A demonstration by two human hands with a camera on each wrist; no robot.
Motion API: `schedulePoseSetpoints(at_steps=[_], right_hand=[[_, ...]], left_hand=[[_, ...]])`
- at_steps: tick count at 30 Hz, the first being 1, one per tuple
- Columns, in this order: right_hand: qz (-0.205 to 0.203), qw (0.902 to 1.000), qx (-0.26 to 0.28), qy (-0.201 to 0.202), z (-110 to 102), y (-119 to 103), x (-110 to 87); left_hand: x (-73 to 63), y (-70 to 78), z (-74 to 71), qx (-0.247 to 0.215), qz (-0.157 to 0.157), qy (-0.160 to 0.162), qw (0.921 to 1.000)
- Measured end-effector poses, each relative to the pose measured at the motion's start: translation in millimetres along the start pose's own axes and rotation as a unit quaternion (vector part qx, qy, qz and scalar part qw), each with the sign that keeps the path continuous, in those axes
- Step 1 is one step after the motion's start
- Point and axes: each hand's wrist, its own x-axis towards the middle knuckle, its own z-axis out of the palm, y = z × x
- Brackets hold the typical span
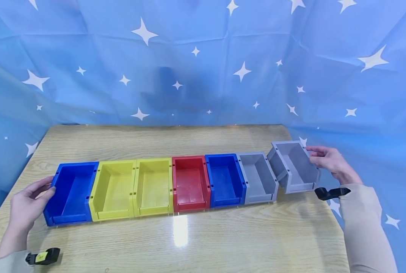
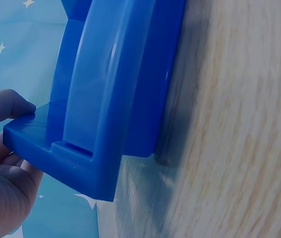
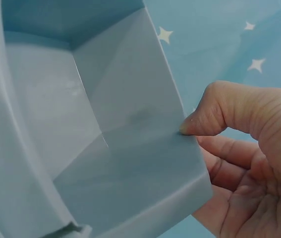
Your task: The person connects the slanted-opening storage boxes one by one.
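Observation:
Plastic storage bins stand side by side in a row on the table. At the left end is a blue bin (image 1: 74, 193); my left hand (image 1: 27, 204) pinches its left side wall, with the thumb over the rim in the left wrist view. My right hand (image 1: 332, 163) pinches the right wall of a grey bin (image 1: 303, 163) at the other end. The thumb lies on the inner side of that wall in the right wrist view, with the fingers behind it. This grey bin is tilted and out of line with its neighbour, another grey bin (image 1: 257, 176).
Between the ends stand two yellow bins (image 1: 113, 215) (image 1: 154, 209), a red bin (image 1: 191, 206) and a second blue bin (image 1: 225, 202). They sit on a wooden table (image 1: 131, 246). A blue star-patterned cloth (image 1: 203, 64) hangs behind the table and at both sides.

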Motion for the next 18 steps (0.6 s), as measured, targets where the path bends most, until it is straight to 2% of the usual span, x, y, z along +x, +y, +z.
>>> schedulePoseSetpoints(at_steps=[4, 6, 12, 18], right_hand=[[-0.02, 0.9998, 0.006, -0.002, 4.0, 3.3, 3.5], [-0.026, 0.9996, 0.008, -0.004, 6.5, 5.4, 5.0], [-0.011, 0.9998, 0.015, -0.009, 7.5, 6.5, 3.4], [-0.009, 0.9997, 0.021, -0.002, -0.7, 3.2, -0.3]], left_hand=[[4.6, -15.6, 1.8, 0.017, 0.003, 0.014, 0.9998], [4.7, -15.1, 2.1, 0.018, 0.0, 0.014, 0.9997], [5.9, -17.4, 1.3, 0.011, -0.001, 0.004, 0.9999], [11.6, -34.4, 2.6, 0.024, 0.005, 0.018, 0.9995]])
